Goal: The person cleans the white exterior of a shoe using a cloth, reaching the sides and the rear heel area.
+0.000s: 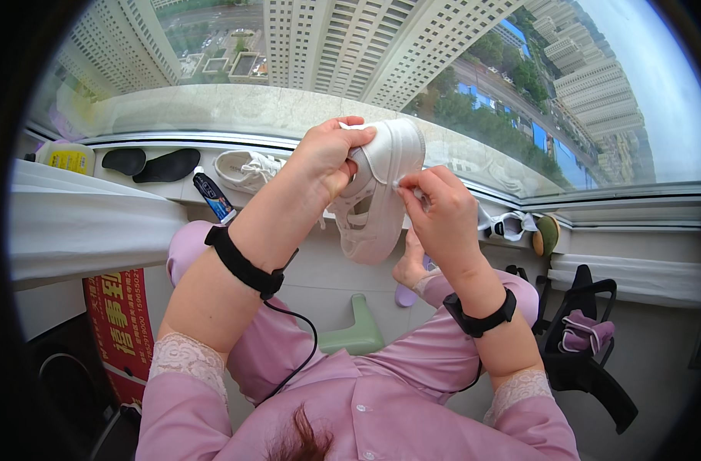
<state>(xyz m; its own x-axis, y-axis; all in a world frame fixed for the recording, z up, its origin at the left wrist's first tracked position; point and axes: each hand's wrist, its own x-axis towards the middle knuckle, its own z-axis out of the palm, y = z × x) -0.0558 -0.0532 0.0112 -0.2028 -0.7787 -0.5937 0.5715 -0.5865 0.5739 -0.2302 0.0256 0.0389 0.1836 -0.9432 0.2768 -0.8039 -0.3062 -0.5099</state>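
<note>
My left hand grips a white sneaker by its heel collar. The shoe is held up before the window with its toe pointing down, its side and sole edge turned toward my right hand. Between the thumb and fingers of that hand is a small white piece of soft material, pressed against the sole's edge; the fingers hide most of it, so I cannot tell just what it is. White laces dangle on the shoe's left side.
On the sill lie black insoles, a toothpaste tube, another white sneaker, a bottle with a yellow label, a white shoe and a green-faced brush. A green stool stands between my legs; a black chair is right.
</note>
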